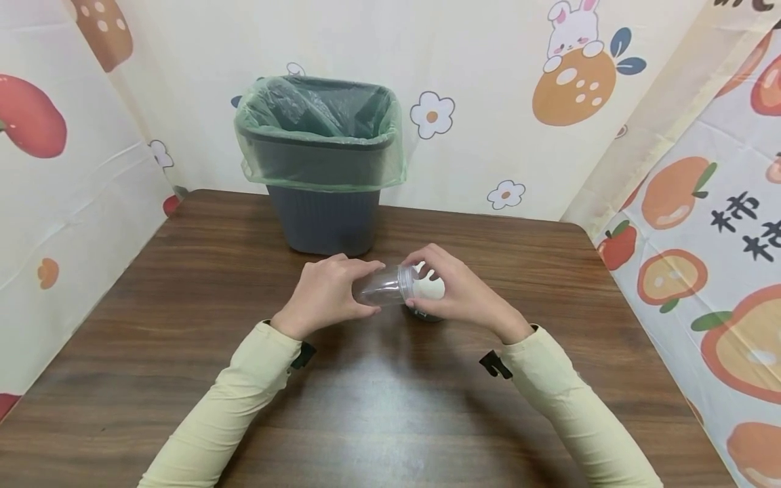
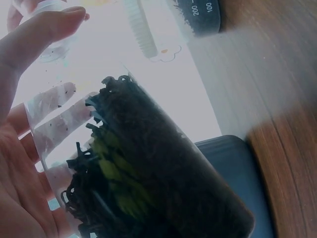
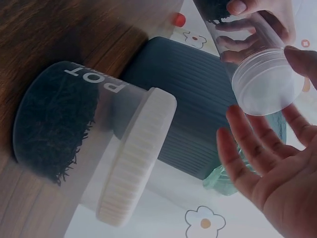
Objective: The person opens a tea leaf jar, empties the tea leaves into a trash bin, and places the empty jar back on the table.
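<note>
My left hand (image 1: 326,291) grips a clear plastic jar (image 1: 375,288), held tilted on its side above the table. Dark dried leaves (image 2: 143,163), apparently tea, fill part of it. On the jar's right end sits a clear ribbed lid (image 3: 267,89). My right hand (image 1: 448,285) pinches the lid's rim between thumb and fingers, its other fingers spread loosely. Just behind that hand stands a second clear jar (image 3: 59,119) lettered "POT", with dark shreds inside and a white ribbed lid (image 3: 136,158). In the head view the right hand partly covers it.
A dark blue-grey bin (image 1: 329,224) lined with a green plastic bag (image 1: 323,166) stands at the back of the brown wooden table (image 1: 183,379). Printed cloth walls (image 1: 476,61) close off the back and both sides.
</note>
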The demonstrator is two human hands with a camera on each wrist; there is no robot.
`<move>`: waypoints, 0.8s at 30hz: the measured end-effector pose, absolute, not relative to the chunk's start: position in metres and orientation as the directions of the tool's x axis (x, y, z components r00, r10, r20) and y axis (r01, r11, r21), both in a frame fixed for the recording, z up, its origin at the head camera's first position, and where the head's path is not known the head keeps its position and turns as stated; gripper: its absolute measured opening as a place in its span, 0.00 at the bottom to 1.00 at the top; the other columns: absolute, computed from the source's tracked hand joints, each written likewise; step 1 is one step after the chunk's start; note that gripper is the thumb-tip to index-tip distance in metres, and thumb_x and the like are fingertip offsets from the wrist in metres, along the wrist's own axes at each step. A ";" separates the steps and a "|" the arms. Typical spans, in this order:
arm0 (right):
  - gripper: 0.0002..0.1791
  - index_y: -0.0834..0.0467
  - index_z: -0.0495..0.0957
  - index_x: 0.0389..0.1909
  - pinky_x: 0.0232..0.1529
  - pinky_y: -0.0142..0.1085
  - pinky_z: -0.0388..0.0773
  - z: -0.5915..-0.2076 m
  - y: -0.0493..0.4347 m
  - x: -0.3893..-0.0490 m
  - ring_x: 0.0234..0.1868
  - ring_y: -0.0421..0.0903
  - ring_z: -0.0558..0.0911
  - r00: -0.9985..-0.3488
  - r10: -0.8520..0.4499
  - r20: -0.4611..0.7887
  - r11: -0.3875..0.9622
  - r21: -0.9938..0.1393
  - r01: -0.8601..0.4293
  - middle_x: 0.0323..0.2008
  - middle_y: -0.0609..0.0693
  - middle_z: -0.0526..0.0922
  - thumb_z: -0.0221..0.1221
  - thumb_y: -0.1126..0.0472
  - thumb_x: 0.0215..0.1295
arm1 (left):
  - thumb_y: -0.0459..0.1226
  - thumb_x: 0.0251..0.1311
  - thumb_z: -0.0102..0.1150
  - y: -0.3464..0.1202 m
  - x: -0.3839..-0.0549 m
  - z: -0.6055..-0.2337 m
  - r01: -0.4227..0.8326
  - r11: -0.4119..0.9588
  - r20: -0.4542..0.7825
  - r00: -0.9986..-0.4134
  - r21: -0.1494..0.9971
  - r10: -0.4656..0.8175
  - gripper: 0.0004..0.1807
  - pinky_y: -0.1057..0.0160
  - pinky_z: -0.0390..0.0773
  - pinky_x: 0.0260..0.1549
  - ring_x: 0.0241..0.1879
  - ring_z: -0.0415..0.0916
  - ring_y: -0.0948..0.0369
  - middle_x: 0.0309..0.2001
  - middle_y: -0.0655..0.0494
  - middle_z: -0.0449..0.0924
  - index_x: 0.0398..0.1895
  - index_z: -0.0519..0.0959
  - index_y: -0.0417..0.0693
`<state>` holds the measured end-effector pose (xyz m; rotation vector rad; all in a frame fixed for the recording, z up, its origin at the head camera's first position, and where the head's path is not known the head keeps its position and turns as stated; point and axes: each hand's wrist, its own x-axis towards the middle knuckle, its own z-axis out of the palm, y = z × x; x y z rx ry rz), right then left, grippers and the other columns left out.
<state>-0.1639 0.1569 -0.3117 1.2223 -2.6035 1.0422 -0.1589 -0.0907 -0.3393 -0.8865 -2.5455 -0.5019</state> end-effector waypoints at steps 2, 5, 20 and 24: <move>0.24 0.54 0.72 0.49 0.45 0.38 0.74 -0.313 0.157 -0.164 0.45 0.43 0.75 -0.659 -0.664 0.353 0.437 -0.531 -0.726 0.46 0.44 0.73 0.69 0.61 0.50 | 0.54 0.33 0.76 -0.090 -0.159 -0.340 0.648 0.735 0.470 -0.722 0.201 0.509 0.34 0.56 0.72 0.16 0.30 0.76 0.59 0.40 0.65 0.84 0.51 0.82 0.59; 0.24 0.55 0.71 0.46 0.46 0.40 0.74 -0.315 0.158 -0.164 0.47 0.44 0.73 -0.639 -0.680 0.359 0.426 -0.516 -0.743 0.48 0.45 0.70 0.69 0.65 0.48 | 0.54 0.32 0.76 -0.088 -0.160 -0.342 0.653 0.732 0.472 -0.716 0.192 0.515 0.34 0.56 0.72 0.16 0.30 0.76 0.59 0.41 0.65 0.84 0.51 0.82 0.59; 0.21 0.48 0.71 0.57 0.37 0.38 0.76 -0.312 0.158 -0.156 0.41 0.43 0.78 -0.811 -0.578 0.094 0.598 -0.627 -0.499 0.43 0.42 0.78 0.52 0.44 0.69 | 0.53 0.34 0.76 -0.084 -0.155 -0.340 0.678 0.719 0.486 -0.685 0.152 0.544 0.33 0.55 0.76 0.19 0.34 0.78 0.58 0.41 0.64 0.84 0.50 0.82 0.58; 0.22 0.51 0.72 0.57 0.37 0.38 0.77 -0.313 0.157 -0.156 0.39 0.44 0.77 -0.784 -0.606 0.134 0.550 -0.641 -0.535 0.43 0.42 0.77 0.58 0.48 0.65 | 0.53 0.33 0.76 -0.086 -0.154 -0.339 0.684 0.717 0.490 -0.676 0.136 0.551 0.33 0.56 0.76 0.19 0.33 0.78 0.58 0.41 0.64 0.84 0.50 0.82 0.58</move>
